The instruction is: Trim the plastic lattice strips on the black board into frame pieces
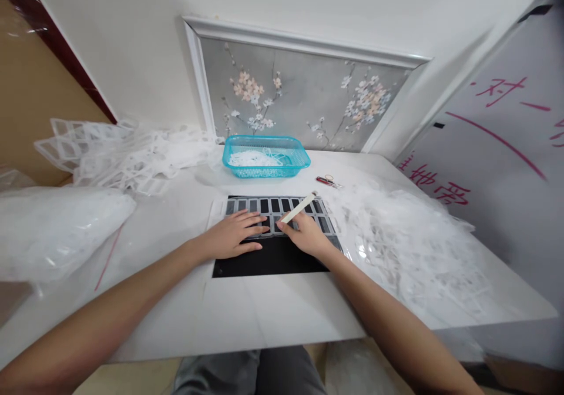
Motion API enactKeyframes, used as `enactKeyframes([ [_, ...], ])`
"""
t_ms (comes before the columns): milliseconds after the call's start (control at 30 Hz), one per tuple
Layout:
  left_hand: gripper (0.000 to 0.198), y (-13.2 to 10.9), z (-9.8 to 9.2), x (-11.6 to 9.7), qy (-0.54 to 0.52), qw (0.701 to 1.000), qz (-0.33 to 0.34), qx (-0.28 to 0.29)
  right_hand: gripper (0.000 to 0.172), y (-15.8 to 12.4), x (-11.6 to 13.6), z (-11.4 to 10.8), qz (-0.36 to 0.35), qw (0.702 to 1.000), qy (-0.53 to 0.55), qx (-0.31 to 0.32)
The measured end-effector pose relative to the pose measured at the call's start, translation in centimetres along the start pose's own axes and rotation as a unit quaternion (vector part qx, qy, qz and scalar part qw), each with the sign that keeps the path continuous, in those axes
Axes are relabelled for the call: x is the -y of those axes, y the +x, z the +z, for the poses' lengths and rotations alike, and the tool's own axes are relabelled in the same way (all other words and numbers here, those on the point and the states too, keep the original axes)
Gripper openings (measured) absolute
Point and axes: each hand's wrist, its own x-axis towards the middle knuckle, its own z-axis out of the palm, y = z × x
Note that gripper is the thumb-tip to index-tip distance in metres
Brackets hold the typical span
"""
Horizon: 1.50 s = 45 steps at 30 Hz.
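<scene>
Far left on the worktop (273,318) lies a bulging clear bag (57,230), and behind it a loose heap of white lattice frames (114,157), pushed back out of the way of the middle, likely so the working spot has room

The left hand (231,235) rests palm-down on the near-left part of a gridded sheet (275,207), its fingers stretched out flat and slightly spread across the cells – a hold that looks meant to pin the thin sheet so it cannot slide. The sheet itself lies on the far half of a black mat (268,263) in the middle of the worktop; the dark backing probably makes the pale grid and its openings easier to see

Behind the mat stands a blue basket (264,171) with small white pieces in it, within easy reach of both hands, straight ahead

The right hand (306,236) sits on the near-right part of the sheet, its fingers pinched around the lower end of a pale stick (300,207), which slants up and away over the cells. Whether the stick's near end touches the sheet I cannot tell – the hand hides it

A small red object (326,180) lies apart, right of the basket. Further right, a wide drift of white lattice scraps (409,248) covers the worktop, beside a panel with red writing (497,148)
</scene>
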Motion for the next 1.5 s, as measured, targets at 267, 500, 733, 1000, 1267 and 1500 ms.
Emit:
enactKeyframes([
  [267,0.051,-0.01,0.16,0.11,-0.001,1.0,-0.002,0.0,0.015,-0.07,0.25,-0.11,0.0,1.0,0.007,-0.003],
  [500,0.05,-0.04,-0.01,-0.09,-0.005,1.0,-0.002,-0.006,0.017,-0.06,0.19,-0.13,0.003,1.0,0.001,0.006],
  [733,0.051,0.01,0.17,0.13,0.003,1.0,0.003,-0.005,0.016,-0.04,0.06,-0.03,-0.004,1.0,0.002,0.001],
  [1000,0.051,0.01,0.11,0.08,0.005,1.0,-0.001,-0.001,0.016,-0.02,0.02,0.0,-0.008,1.0,0.005,-0.003],
  [1267,0.051,0.03,0.05,0.07,0.003,1.0,-0.002,0.005,0.016,0.01,-0.06,0.06,-0.005,1.0,0.008,-0.001],
  [1500,0.051,0.0,0.15,0.14,-0.006,1.0,-0.001,-0.007,0.016,-0.06,0.01,-0.01,-0.01,1.0,0.009,-0.01],
])
